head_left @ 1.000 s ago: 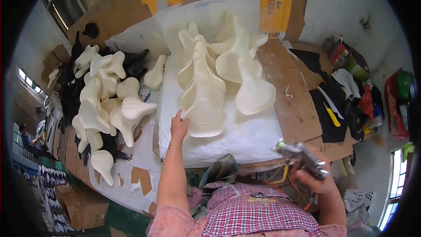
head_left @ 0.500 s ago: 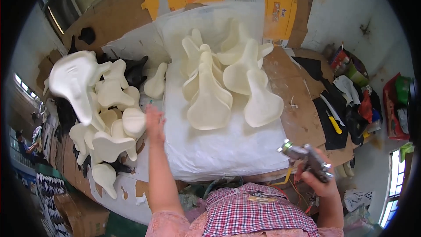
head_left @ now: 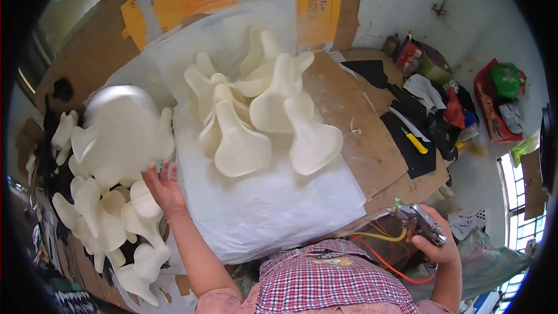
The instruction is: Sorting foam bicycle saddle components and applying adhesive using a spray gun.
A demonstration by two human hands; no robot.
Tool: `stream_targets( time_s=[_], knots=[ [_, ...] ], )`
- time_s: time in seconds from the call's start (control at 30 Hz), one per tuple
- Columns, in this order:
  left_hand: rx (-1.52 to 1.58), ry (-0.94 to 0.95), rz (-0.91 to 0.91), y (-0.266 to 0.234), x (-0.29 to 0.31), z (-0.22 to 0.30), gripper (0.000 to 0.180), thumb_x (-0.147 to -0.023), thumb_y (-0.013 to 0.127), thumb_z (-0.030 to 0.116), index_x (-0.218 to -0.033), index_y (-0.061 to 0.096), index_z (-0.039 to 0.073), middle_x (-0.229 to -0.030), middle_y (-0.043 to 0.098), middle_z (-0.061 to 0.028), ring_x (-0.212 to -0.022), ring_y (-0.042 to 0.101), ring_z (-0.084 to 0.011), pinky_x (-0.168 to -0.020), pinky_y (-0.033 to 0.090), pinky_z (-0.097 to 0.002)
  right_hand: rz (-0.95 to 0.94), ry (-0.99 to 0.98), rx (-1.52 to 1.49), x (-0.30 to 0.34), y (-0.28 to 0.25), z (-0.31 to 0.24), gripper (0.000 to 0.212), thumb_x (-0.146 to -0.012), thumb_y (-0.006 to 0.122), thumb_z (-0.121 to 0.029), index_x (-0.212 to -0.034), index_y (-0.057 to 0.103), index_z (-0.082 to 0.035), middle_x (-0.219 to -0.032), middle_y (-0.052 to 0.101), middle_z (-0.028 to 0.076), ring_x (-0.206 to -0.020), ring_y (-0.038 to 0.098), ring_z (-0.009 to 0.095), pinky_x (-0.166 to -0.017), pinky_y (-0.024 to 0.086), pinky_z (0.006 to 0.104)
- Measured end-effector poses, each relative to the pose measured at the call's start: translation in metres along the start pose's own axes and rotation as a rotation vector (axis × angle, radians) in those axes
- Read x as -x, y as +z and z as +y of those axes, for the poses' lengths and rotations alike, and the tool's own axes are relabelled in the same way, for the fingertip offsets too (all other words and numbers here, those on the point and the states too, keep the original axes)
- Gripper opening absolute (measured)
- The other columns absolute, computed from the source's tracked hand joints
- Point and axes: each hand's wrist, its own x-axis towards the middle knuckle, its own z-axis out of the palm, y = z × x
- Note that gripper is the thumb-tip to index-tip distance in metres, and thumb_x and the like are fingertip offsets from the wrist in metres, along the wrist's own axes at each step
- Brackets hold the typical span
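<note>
My left hand [head_left: 167, 192] is open, its fingers spread at the lower edge of a large, motion-blurred cream saddle-shaped piece [head_left: 125, 134]; whether they touch is unclear. Around that piece lies a heap of similar cream bicycle-saddle pads [head_left: 110, 215]. In my right hand [head_left: 437, 243], at the lower right, is a silver spray gun [head_left: 419, 221], its nozzle pointing left. A yellow hose [head_left: 383, 236] and a red hose [head_left: 401, 274] run near the gun. Several more saddle pads [head_left: 243, 150] stand grouped on the white sheet [head_left: 250, 215] ahead of me, noses up.
Brown cardboard [head_left: 360, 134] covers the bench right of the sheet. On it lie a yellow-handled knife [head_left: 415, 142], black sheet pieces [head_left: 410, 160] and a cluttered pile of cloths and bags [head_left: 447, 107]. Yellow and orange cardboard panels [head_left: 318, 9] line the back.
The view has swung right, so the bench appears farther left. A blurred cream piece now shows larger beside my left hand, whose fingers are spread. My right hand still grips the spray gun.
</note>
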Motion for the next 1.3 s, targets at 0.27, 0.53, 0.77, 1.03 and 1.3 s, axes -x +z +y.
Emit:
stream_targets(
  time_s=[0.27,0.53,0.77,1.03,1.3],
  knots=[
    [-0.871,-0.266,-0.739,0.074,0.119,-0.222,0.068,-0.074,0.071,0.017,-0.132,0.038,0.006,-0.118,0.052,-0.0103,-0.09,0.055,-0.0175,-0.078,0.047,-0.0301,0.217,-0.173,-0.263,-0.004,-0.009,-0.008,0.063,-0.073,0.069,-0.014,-0.126,0.041,0.004,-0.084,0.062,0.011,-0.072,0.061,0.018,-0.066,0.05,0.0311],
    [-0.662,-0.51,-0.741,0.104,0.141,-0.18,0.051,-0.079,0.064,0.009,-0.126,0.047,0.0,-0.109,0.06,-0.0099,-0.098,0.056,-0.0154,-0.086,0.044,-0.0275,0.11,-0.288,-0.318,-0.041,-0.04,0.003,0.071,-0.075,0.073,-0.023,-0.131,0.037,0.002,-0.093,0.06,0.013,-0.081,0.059,0.019,-0.076,0.05,0.0346],
    [-0.569,-0.244,-0.434,0.046,0.056,-0.049,0.045,-0.081,0.056,0.002,-0.125,0.048,-0.002,-0.118,0.057,-0.009,-0.103,0.054,-0.0168,-0.092,0.041,-0.0285,-0.084,-0.282,0.007,-0.085,-0.048,-0.008,0.059,-0.076,0.068,-0.016,-0.127,0.043,0.0,-0.092,0.059,0.011,-0.076,0.057,0.015,-0.068,0.048,0.0286],
    [-0.531,-0.338,-0.83,0.122,-0.007,-0.16,0.045,-0.076,0.063,0.009,-0.12,0.055,0.001,-0.135,0.041,-0.0126,-0.121,0.041,-0.0219,-0.1,0.034,-0.0342,0.048,-0.295,-0.375,-0.1,-0.045,-0.014,0.062,-0.077,0.069,-0.016,-0.128,0.04,0.002,-0.098,0.057,0.011,-0.08,0.057,0.016,-0.071,0.047,0.0298],
    [-1.034,0.393,-1.084,0.176,0.001,-0.152,0.047,-0.071,0.071,0.014,-0.116,0.059,0.007,-0.134,0.038,-0.0146,-0.126,0.035,-0.0273,-0.102,0.034,-0.0362,-0.045,-0.111,-0.274,-0.131,-0.028,0.028,0.059,-0.078,0.069,-0.01,-0.128,0.042,0.002,-0.091,0.061,0.006,-0.084,0.058,0.011,-0.076,0.048,0.0257]
  ],
)
